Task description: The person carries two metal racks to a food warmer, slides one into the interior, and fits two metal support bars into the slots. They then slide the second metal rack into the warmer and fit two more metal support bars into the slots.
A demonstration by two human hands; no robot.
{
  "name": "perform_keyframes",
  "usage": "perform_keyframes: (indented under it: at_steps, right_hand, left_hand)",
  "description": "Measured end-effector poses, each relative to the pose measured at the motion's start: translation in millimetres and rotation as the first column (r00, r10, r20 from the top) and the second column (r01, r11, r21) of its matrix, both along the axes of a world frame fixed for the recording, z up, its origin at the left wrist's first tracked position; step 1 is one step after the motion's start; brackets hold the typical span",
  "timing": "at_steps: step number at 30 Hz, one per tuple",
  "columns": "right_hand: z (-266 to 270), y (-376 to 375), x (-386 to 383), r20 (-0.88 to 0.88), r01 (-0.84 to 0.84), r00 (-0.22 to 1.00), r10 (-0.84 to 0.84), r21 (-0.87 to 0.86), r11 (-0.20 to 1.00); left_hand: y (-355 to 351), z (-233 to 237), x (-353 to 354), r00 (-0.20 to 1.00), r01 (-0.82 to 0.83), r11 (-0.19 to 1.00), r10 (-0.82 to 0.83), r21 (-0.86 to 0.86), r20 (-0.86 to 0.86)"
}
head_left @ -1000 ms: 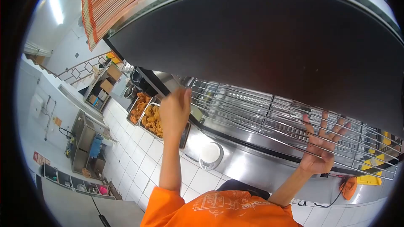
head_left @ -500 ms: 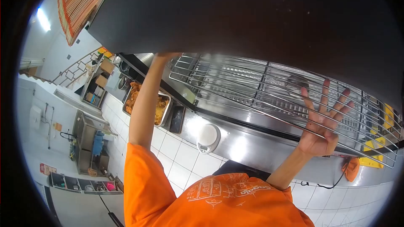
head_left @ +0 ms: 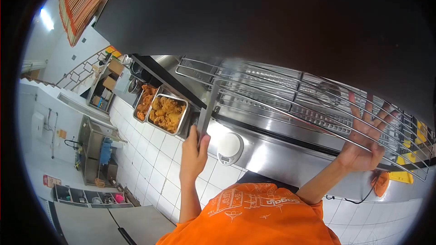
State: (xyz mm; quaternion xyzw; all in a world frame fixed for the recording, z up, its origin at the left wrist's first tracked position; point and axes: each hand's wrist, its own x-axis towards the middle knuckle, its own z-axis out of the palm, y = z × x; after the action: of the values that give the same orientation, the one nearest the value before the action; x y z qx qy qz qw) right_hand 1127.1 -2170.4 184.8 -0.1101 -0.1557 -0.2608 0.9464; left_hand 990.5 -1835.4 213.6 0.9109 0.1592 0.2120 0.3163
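Observation:
My left hand (head_left: 194, 154) is closed around the lower end of a flat grey metal bar (head_left: 210, 109), with thumb and fingers pinching it. The bar's upper end overlaps the front edge of a wire rack (head_left: 268, 97) in this view. On the right, my right hand (head_left: 365, 143) lies under the rack with its palm up and fingers spread, seen through the wires. The back of the rack is hidden by a large dark panel (head_left: 254, 13) overhead. Below the rack lies a metal surface with slotted plates (head_left: 290, 109).
Two metal trays of fried food, a front one (head_left: 167, 114) and one behind it (head_left: 144, 103), stand left of the bar. A white kitchen scale (head_left: 229, 147) rests on the steel ledge (head_left: 263, 154). An orange cloth (head_left: 380, 183) and yellow objects (head_left: 402, 174) are at the right.
My left hand has come down from behind the dark panel, bringing the metal bar into view. My right hand has shifted right under the rack, and the rack's left end has moved slightly left.

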Motion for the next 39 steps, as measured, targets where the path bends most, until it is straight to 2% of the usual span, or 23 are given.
perform_keyframes:
  at_steps: [2, 3, 6, 9, 12, 13, 16, 17, 19, 20, 22, 24, 27, 30, 33, 36, 39]
  right_hand:
    - [4, -2, 0, 0.011, 0.002, 1.000, -0.002, -0.006, 1.000]
    - [5, -2, 1, 0.014, 0.003, 1.000, -0.003, -0.006, 1.000]
    - [11, -2, 3, 0.026, -0.002, 1.000, 0.002, -0.013, 1.000]
    - [16, -3, 5, 0.037, 0.004, 0.999, -0.003, -0.012, 1.000]
    - [18, -2, 6, 0.038, 0.005, 0.999, -0.004, -0.018, 1.000]
    - [18, -2, 7, 0.041, 0.005, 0.999, -0.005, -0.019, 1.000]
    - [20, -2, 7, 0.049, 0.004, 0.999, -0.003, -0.023, 1.000]
    - [21, -1, 8, 0.048, 0.004, 0.999, -0.003, -0.025, 1.000]
    - [23, -2, 7, 0.052, 0.011, 0.999, -0.009, -0.029, 1.000]
    - [23, -1, 7, 0.056, 0.011, 0.998, -0.009, -0.031, 0.999]
    - [25, -2, 7, 0.061, 0.011, 0.998, -0.009, -0.036, 0.999]
    - [25, 0, 8, 0.065, 0.007, 0.998, -0.004, -0.042, 0.999]
    - [26, 0, 8, 0.076, 0.008, 0.997, -0.005, -0.038, 0.999]
    - [27, -2, 9, 0.076, 0.010, 0.997, -0.007, -0.041, 0.999]
    - [29, -3, 10, 0.077, 0.012, 0.997, -0.009, -0.044, 0.999]
    - [29, -3, 10, 0.078, 0.013, 0.997, -0.010, -0.042, 0.999]
    - [31, -3, 10, 0.080, 0.014, 0.997, -0.011, -0.045, 0.999]
  left_hand:
    - [0, -20, 9, 0.999, -0.048, 0.998, 0.048, -0.041, -0.007]
    - [1, -20, 17, 1.000, -0.018, 0.999, 0.018, -0.035, -0.001]
    - [3, -24, 49, 0.983, -0.014, 1.000, 0.018, -0.023, 0.180]
    - [21, -38, 52, 0.985, -0.046, 0.980, 0.012, 0.195, 0.170]
    - [52, -59, 43, 0.967, 0.241, 0.879, -0.254, 0.411, -0.023]
    - [52, -67, 45, 0.970, 0.222, 0.838, -0.241, 0.498, -0.026]
    - [35, -60, 63, 0.986, 0.163, 0.784, -0.140, 0.599, -0.085]
    - [28, -49, 70, 0.985, 0.165, 0.809, -0.105, 0.565, -0.139]
    - [8, -13, 87, 0.993, 0.106, 0.767, -0.042, 0.633, -0.115]
    - [3, -3, 99, 0.995, 0.074, 0.745, -0.010, 0.663, -0.099]
    - [8, 0, 133, 0.990, -0.061, 0.599, -0.068, 0.798, 0.127]
    - [20, -2, 174, 0.955, -0.168, 0.554, -0.114, 0.816, 0.275]
    - [34, 2, 213, 0.983, -0.134, 0.526, -0.034, 0.840, 0.178]
    - [62, 3, 241, 0.934, -0.165, 0.496, -0.200, 0.853, 0.297]
    - [68, 12, 244, 0.876, -0.200, 0.526, -0.282, 0.826, 0.392]
    - [77, 15, 249, 0.926, -0.180, 0.512, -0.199, 0.840, 0.320]
    - [77, 20, 246, 0.915, -0.161, 0.475, -0.257, 0.865, 0.312]
